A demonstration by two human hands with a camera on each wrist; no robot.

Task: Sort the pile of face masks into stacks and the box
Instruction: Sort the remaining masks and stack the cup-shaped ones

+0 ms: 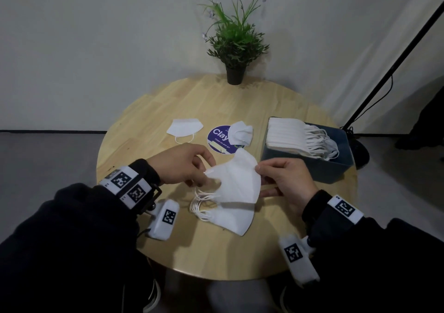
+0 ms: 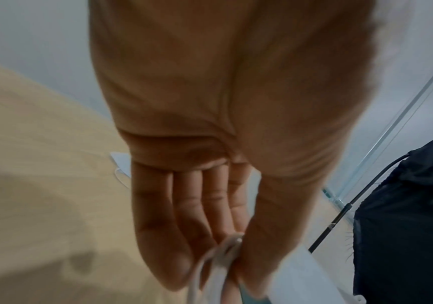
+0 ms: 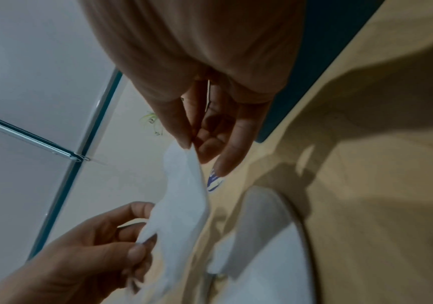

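A white folded face mask (image 1: pixel 236 180) hangs just above a stack of like masks (image 1: pixel 230 214) at the table's near middle. My left hand (image 1: pixel 189 166) pinches its left edge, and my right hand (image 1: pixel 283 176) pinches its upper right edge. In the right wrist view the mask (image 3: pixel 184 205) stretches between both hands. The left wrist view shows the mask's ear loop (image 2: pixel 220 253) between my left hand's (image 2: pixel 218 236) thumb and fingers. A dark blue box (image 1: pixel 336 168) at the right holds a row of masks (image 1: pixel 293 135). Two loose masks (image 1: pixel 183 126) (image 1: pixel 241 131) lie farther back.
A round purple sticker (image 1: pixel 219 137) lies partly under the right loose mask. A potted plant (image 1: pixel 235 46) stands at the table's (image 1: pixel 168 101) far edge. A black stand pole (image 1: pixel 394 63) rises from the floor to the right, beyond the box.
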